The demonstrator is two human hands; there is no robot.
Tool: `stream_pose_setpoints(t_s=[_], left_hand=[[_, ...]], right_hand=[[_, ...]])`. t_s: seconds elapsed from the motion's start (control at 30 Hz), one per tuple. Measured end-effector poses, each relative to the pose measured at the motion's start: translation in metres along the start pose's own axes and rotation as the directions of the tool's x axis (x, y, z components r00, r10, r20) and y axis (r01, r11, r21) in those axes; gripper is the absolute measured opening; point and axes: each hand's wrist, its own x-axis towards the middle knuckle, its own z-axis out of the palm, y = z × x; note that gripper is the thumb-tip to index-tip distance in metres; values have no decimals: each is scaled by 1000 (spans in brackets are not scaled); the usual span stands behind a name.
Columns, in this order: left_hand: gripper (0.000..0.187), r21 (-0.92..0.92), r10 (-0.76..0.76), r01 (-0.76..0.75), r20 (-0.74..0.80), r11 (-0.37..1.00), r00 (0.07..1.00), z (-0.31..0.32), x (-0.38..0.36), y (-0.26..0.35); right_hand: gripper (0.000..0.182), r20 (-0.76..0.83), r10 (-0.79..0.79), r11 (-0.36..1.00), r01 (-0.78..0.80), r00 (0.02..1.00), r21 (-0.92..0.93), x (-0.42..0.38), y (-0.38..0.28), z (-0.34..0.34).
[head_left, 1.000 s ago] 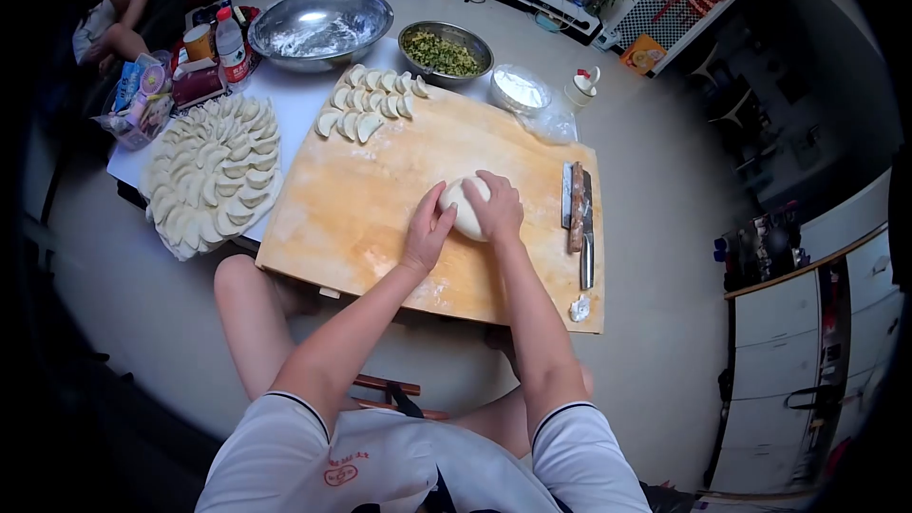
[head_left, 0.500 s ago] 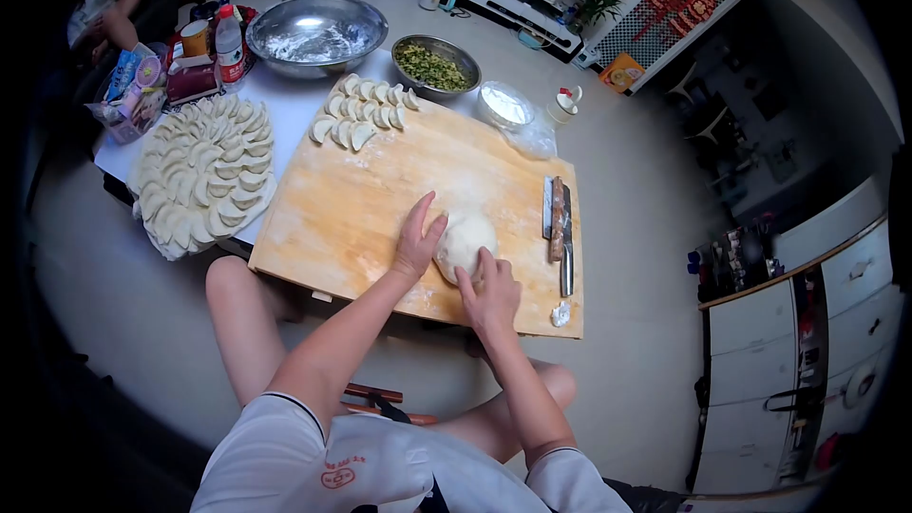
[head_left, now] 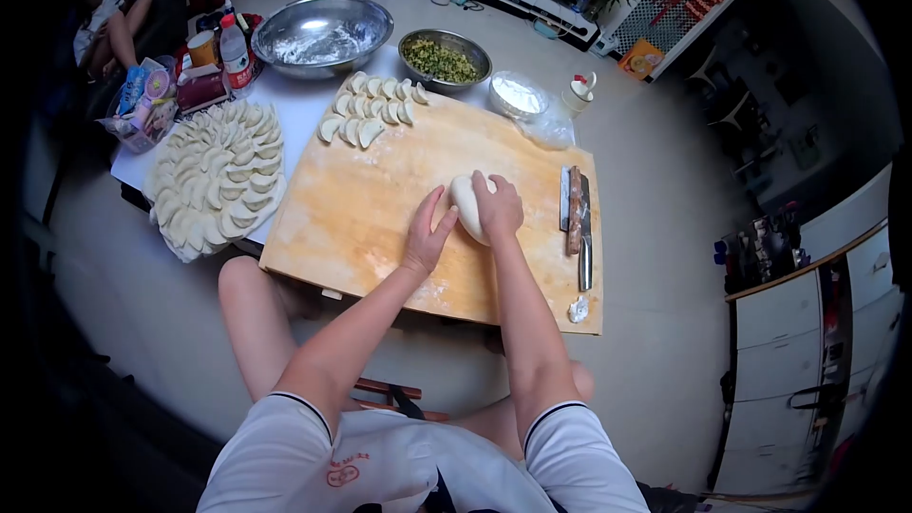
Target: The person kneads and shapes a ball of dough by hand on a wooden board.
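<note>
A smooth white ball of dough (head_left: 465, 206) sits on the wooden board (head_left: 332, 218), right of its middle. Over its right side curls my right hand (head_left: 500, 209), fingers wrapped across the top and hiding part of it. My left hand (head_left: 427, 236) is at the dough's lower left, thumb and fingers apart, fingertips close against its edge; whether they touch is hard to tell. Loose flour dusts the wood around both hands.
Folded dumplings (head_left: 366, 112) line the board's far left corner, and many more cover a round tray (head_left: 217, 176). A knife (head_left: 585, 247) and rolling pin (head_left: 574, 209) lie at right. Behind stand a large steel bowl (head_left: 323, 36), a filling bowl (head_left: 443, 59) and a flour bowl (head_left: 519, 95).
The dough has been turned and moved away from me on the board. My right hand has shifted from its near side up over its right side. The whole view has shifted slightly.
</note>
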Motion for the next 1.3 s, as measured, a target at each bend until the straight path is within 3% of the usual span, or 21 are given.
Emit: stream_pose_setpoints(t_s=[0.13,0.27,0.37,0.47,0.5,0.6,0.63,0.73,0.8,0.83,0.93,1.03,1.13,1.23,1.3], left_hand=[[61,50,-8,8,1,999,1000,0,0,-1],[58,33,-41,39,42,999,998,-3,2,-7],[57,14,-60,59,54,998,997,-2,-1,-1],[56,-12,-51,52,54,999,997,-4,1,-2],[56,-26,-47,48,59,999,997,-4,-1,-5],[60,-44,1,-1,1,999,1000,1,-1,-14],[60,-81,-13,13,-2,997,1000,-1,4,-9],[60,-166,-63,66,23,984,998,1,-4,5],[60,-162,-47,51,29,986,998,0,0,0],[61,-112,-32,34,15,993,999,-1,0,1],[63,6,11,-11,-16,1000,1000,-2,-1,4],[64,3,12,-12,-18,1000,1000,0,2,-3],[64,-73,-33,31,-17,997,999,3,-2,-6],[63,-75,-21,18,-30,997,999,2,2,-9],[62,-54,-16,14,-38,998,999,1,1,-9]], right_hand=[[67,-116,-52,997,46,992,-57,-30,11,6],[73,-12,-307,950,306,952,-57,-77,36,-10],[73,86,-362,923,370,928,-108,-126,41,-36],[75,-20,-463,864,446,886,-233,-138,33,-55],[72,-119,-626,756,562,771,-336,-130,30,-55],[67,-115,-739,643,645,664,-413,-95,30,-11],[62,-179,-758,647,689,627,-325,-61,36,10],[61,1,-531,838,526,847,-145,-26,18,6],[63,101,-265,953,277,959,-122,-10,-5,-6],[64,153,-130,982,148,980,-118,-7,-14,-11],[71,115,24,994,-12,993,-104,-7,-19,-11],[78,63,-90,970,102,994,-222,-33,-7,-9],[80,200,-145,969,180,969,-167,-70,0,-34],[78,304,-332,939,344,893,13,-114,26,-59],[78,206,-342,933,357,917,-39,-127,26,-74]])
